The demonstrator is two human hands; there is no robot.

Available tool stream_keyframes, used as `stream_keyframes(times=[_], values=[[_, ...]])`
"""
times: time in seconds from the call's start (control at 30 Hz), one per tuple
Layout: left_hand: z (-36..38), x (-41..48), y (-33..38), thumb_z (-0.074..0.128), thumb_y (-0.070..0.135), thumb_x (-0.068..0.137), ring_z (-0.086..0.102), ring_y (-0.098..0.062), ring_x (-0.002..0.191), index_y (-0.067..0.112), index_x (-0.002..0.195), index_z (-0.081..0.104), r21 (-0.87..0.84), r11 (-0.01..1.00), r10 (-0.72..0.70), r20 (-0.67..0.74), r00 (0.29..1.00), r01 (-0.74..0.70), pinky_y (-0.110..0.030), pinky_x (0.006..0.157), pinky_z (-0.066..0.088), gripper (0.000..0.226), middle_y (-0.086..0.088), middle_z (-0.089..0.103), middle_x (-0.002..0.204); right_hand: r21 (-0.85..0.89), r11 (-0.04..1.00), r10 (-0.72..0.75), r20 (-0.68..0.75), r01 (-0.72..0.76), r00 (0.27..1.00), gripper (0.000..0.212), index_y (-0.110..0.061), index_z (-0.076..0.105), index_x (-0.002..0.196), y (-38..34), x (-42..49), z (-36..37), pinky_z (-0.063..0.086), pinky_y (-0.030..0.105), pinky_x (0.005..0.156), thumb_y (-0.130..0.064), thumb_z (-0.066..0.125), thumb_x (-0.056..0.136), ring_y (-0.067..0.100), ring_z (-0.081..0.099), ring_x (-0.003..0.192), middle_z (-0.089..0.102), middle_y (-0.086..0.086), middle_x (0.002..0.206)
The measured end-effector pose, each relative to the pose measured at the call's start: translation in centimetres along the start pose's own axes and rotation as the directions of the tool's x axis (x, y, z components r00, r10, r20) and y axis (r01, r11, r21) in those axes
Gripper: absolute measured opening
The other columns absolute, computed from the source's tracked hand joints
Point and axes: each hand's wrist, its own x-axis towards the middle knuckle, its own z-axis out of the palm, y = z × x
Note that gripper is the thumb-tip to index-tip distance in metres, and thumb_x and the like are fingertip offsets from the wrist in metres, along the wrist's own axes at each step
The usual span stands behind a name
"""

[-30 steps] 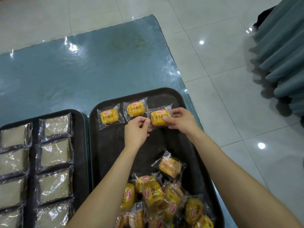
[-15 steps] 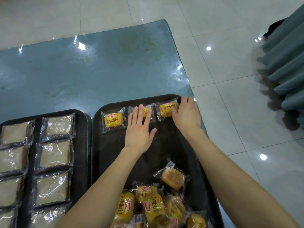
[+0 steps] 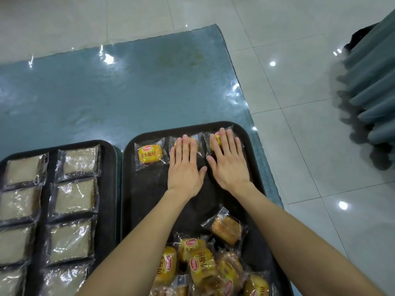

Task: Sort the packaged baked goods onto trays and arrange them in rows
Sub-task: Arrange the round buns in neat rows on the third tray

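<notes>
Both hands are lying flat on the far row of the right tray (image 3: 149, 199). The left hand (image 3: 184, 169) is pressing straight fingers onto the middle bun packet (image 3: 198, 146), gripping nothing. The right hand (image 3: 228, 165) is doing the same on the end packet (image 3: 207, 137) by the tray's far right corner, fingers extended, nothing pinched. The first yellow packet (image 3: 149, 154) is sitting uncovered just beside them, label up, making a row of 3. At the near end a loose pile of yellow packets (image 3: 201, 265) is waiting, with 1 lone packet (image 3: 225, 229) lying tilted just beyond it. The left tray (image 3: 106, 189) is showing 2 columns of pale clear-wrapped cakes (image 3: 74, 195). Both trays are resting on the blue table (image 3: 106, 92).
</notes>
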Motion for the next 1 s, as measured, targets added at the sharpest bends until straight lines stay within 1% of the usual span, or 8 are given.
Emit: stream_keyframes(times=[0.13,0.2,0.33,0.5,0.73,0.83,0.93,1.0], values=[[-1.7,-0.3,-0.2,0.047,0.052,0.11,-0.018,-0.034,0.167,0.016,0.174,-0.01,-0.035,0.999,0.015,0.012,1.0,-0.015,-0.054,0.137,0.005,0.093,-0.017,-0.02,0.18,0.123,0.991,0.051,-0.058,-0.044,0.997,0.062,-0.01,0.035,0.168,-0.8,-0.8,-2.8,0.025,0.056,0.132,-0.044,0.038,0.116,0.031,0.024,0.165,0.032,0.016,0.175],[-2.8,-1.6,-0.3,0.053,0.042,0.108,-0.004,-0.033,0.17,0.017,0.175,0.008,-0.068,0.997,0.037,-0.05,0.998,-0.04,-0.053,0.137,0.012,0.085,-0.017,0.0,0.183,0.26,0.964,0.073,-0.102,-0.044,0.992,0.039,-0.014,0.062,0.142,-1.2,-2.6,-5.0,0.054,0.047,0.111,-0.035,0.051,0.112,0.022,0.062,0.131,0.067,0.006,0.139],[-4.0,-6.8,-1.1,0.059,0.033,0.109,0.047,-0.022,0.151,0.019,0.153,0.058,-0.151,0.988,0.021,-0.067,0.998,-0.031,-0.045,0.13,0.035,0.047,-0.003,0.055,0.158,0.311,0.934,0.103,0.24,-0.177,0.965,0.035,-0.027,0.069,0.105,-1.3,-8.1,-8.1,0.062,0.039,0.077,-0.061,0.063,0.099,0.009,0.065,0.082,0.068,-0.01,0.092],[-2.3,-13.7,-3.8,0.057,0.03,0.11,0.059,-0.017,0.127,0.022,0.125,0.078,-0.203,0.974,-0.105,-0.005,0.994,0.102,-0.04,0.113,0.05,0.028,0.005,0.067,0.132,0.227,0.95,0.104,0.414,-0.213,0.904,0.082,-0.026,0.061,0.12,-2.6,-13.8,-7.6,0.058,0.038,0.091,-0.091,0.07,0.071,0.017,0.065,0.106,0.069,-0.006,0.112],[-3.0,-15.3,-5.0,0.055,0.032,0.113,0.045,-0.015,0.152,0.024,0.137,0.074,-0.438,0.882,-0.103,0.177,0.979,0.173,-0.036,0.123,0.038,0.031,0.007,0.057,0.158,0.3,0.909,0.177,0.353,-0.29,0.919,0.074,-0.025,0.049,0.138,-5.6,-12.6,-8.0,0.056,0.034,0.093,-0.058,0.084,0.082,0.017,0.066,0.11,0.067,-0.005,0.12],[-4.9,-15.1,-5.7,0.057,0.037,0.113,0.07,-0.012,0.12,0.026,0.126,0.077,-0.711,0.632,-0.205,0.228,0.952,0.306,-0.032,0.105,0.054,0.026,0.009,0.077,0.123,0.665,0.612,0.25,0.351,-0.428,0.902,0.072,-0.029,0.05,0.148,-6.9,-11.5,-9.8,0.052,0.031,0.1,-0.039,0.087,0.087,0.008,0.063,0.113,0.063,-0.014,0.127],[-7.3,-14.9,-5.6,0.049,0.047,0.115,0.079,-0.021,0.112,0.02,0.132,0.072,-0.882,0.004,-0.154,0.465,0.872,0.471,-0.042,0.099,0.063,0.04,-0.002,0.082,0.115,0.89,0.144,0.181,0.406,-0.432,0.896,0.058,-0.027,0.063,0.139,-9.1,-10.7,-10.8,0.055,0.045,0.111,-0.027,0.084,0.085,0.014,0.071,0.12,0.074,-0.004,0.128],[-8.3,-15.1,-5.9,0.05,0.046,0.115,0.079,-0.029,0.113,0.018,0.135,0.071,-0.843,-0.25,-0.03,0.498,0.867,0.476,-0.047,0.098,0.063,0.04,-0.01,0.081,0.122,0.897,-0.007,0.084,0.442,-0.443,0.893,0.053,-0.025,0.066,0.139,-10.7,-10.6,-11.0,0.057,0.047,0.11,-0.019,0.078,0.088,0.021,0.072,0.123,0.077,0.002,0.128]])
